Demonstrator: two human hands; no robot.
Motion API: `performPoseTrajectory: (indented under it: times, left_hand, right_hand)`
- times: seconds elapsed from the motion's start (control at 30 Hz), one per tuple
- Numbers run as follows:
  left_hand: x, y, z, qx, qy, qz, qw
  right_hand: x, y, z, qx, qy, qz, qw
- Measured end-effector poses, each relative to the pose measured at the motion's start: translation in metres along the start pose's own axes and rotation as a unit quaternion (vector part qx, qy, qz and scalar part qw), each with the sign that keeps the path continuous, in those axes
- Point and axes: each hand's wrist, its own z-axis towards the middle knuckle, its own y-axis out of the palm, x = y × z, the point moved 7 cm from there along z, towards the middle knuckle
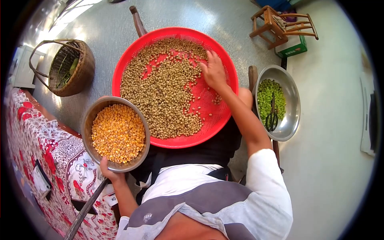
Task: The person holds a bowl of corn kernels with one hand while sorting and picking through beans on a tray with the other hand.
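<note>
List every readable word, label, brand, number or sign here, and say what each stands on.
"OK": on the small white label near the left wrist.
Shirt: chest logo too blurred to read.
Green box: print too small to read.
No other text is legible.

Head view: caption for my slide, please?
Left hand holds a bowl of corn; right hand over a red sieve of tan beans.
</note>
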Motion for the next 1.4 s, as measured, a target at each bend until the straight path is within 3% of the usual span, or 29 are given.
performPoseTrajectory:
  times: [0.2, 0.27, 0.3, 0.37, 0.6, 0.7, 0.73, 0.77, 0.9, 1.0, 1.23, 1.4]
  left_hand:
    - [0.0, -0.004, 0.0, -0.001, 0.004, 0.003, 1.0]
    - [0.0, -0.004, 0.0, -0.005, 0.006, 0.009, 1.0]
    - [0.0, -0.001, 0.0, -0.007, 0.006, 0.009, 1.0]
    - [0.001, 0.004, -0.002, -0.007, 0.011, 0.002, 1.0]
    - [0.0, -0.001, 0.0, -0.017, -0.006, -0.002, 1.0]
    - [0.001, 0.001, 0.0, -0.015, 0.008, 0.004, 1.0]
    - [0.001, 0.001, -0.001, -0.013, 0.008, 0.002, 1.0]
    - [0.0, -0.001, -0.001, -0.01, 0.002, 0.001, 1.0]
    - [-0.002, -0.007, 0.001, -0.008, -0.016, -0.002, 1.0]
    - [-0.001, -0.007, 0.002, 0.0, -0.006, 0.008, 1.0]
    - [0.003, 0.003, -0.003, -0.009, 0.002, 0.008, 1.0]
    - [0.002, 0.004, -0.001, -0.017, -0.003, 0.001, 1.0]
  right_hand:
    - [-0.066, 0.057, 0.031, -0.107, -0.01, -0.049, 0.993]
    - [-0.101, 0.071, 0.019, -0.143, -0.138, -0.095, 0.975]
    - [-0.109, 0.068, 0.011, -0.142, -0.138, -0.096, 0.975]
    - [-0.14, 0.06, -0.017, -0.181, -0.234, -0.052, 0.954]
    - [-0.14, 0.012, -0.091, -0.257, -0.344, 0.068, 0.9]
    - [-0.125, -0.007, -0.095, -0.279, -0.349, 0.085, 0.891]
    - [-0.123, -0.021, -0.083, -0.219, -0.329, 0.111, 0.912]
    - [-0.116, -0.02, -0.077, -0.22, -0.33, 0.111, 0.911]
    - [-0.04, -0.01, -0.018, -0.059, -0.045, 0.12, 0.99]
    - [-0.022, -0.005, 0.01, -0.041, 0.01, 0.075, 0.996]
    - [-0.03, 0.004, 0.016, -0.071, -0.02, 0.03, 0.997]
    - [-0.042, 0.01, 0.018, -0.05, -0.091, -0.034, 0.994]
